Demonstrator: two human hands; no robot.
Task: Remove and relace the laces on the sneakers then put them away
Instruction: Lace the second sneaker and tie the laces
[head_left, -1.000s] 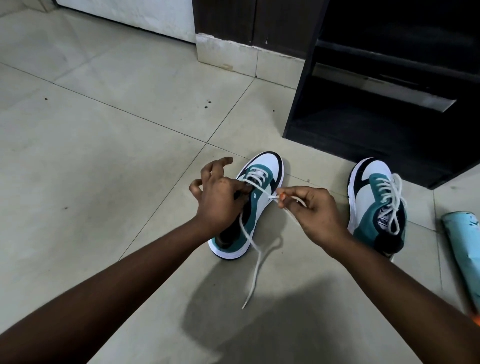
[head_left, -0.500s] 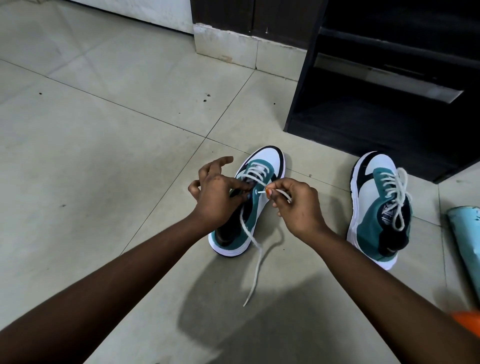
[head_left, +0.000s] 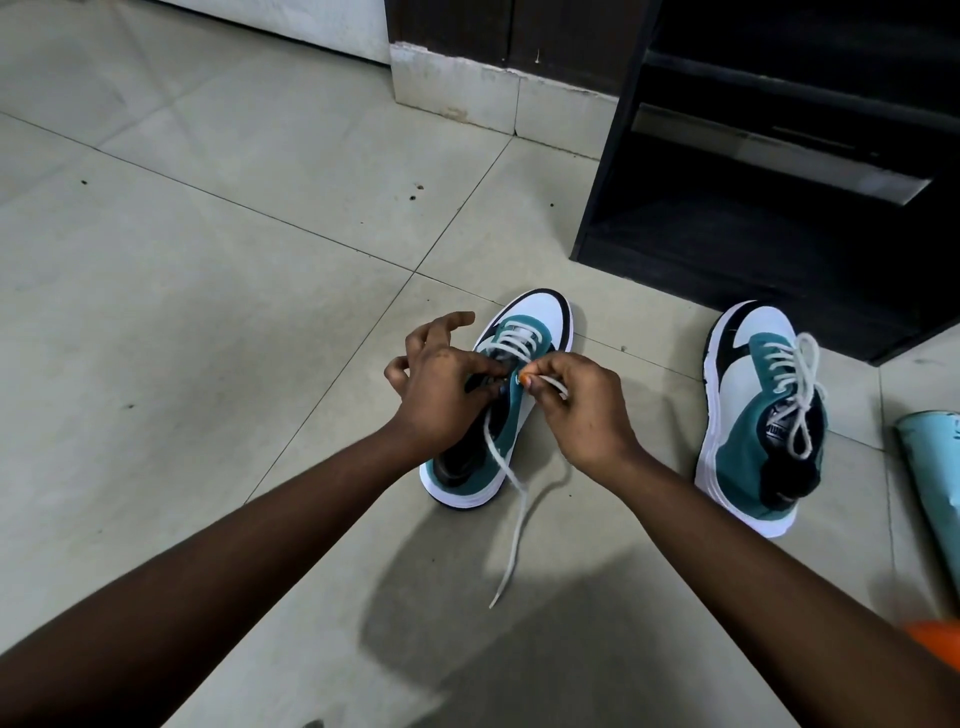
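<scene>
Two teal, white and black sneakers stand on the tiled floor. The left sneaker (head_left: 540, 322) is partly laced near the toe. My left hand (head_left: 441, 389) grips its upper by the eyelets, thumb and forefinger pinched, other fingers spread. My right hand (head_left: 582, 410) pinches one end of the white lace (head_left: 511, 499) right at an eyelet on the shoe's right side. The lace's other end trails loose over the shoe's side onto the floor toward me. The right sneaker (head_left: 753, 441) stands apart, fully laced and tied in a bow.
A black shoe rack (head_left: 779, 218) with open shelves stands behind the right sneaker. A light blue roll (head_left: 935, 467) lies at the right edge. Something orange (head_left: 935, 644) shows at the lower right. Bare tiles stretch to the left.
My right hand has moved left, bringing the lace end from out beside the shoe up to the eyelet. The left hand has kept its grip. The view shifted slightly.
</scene>
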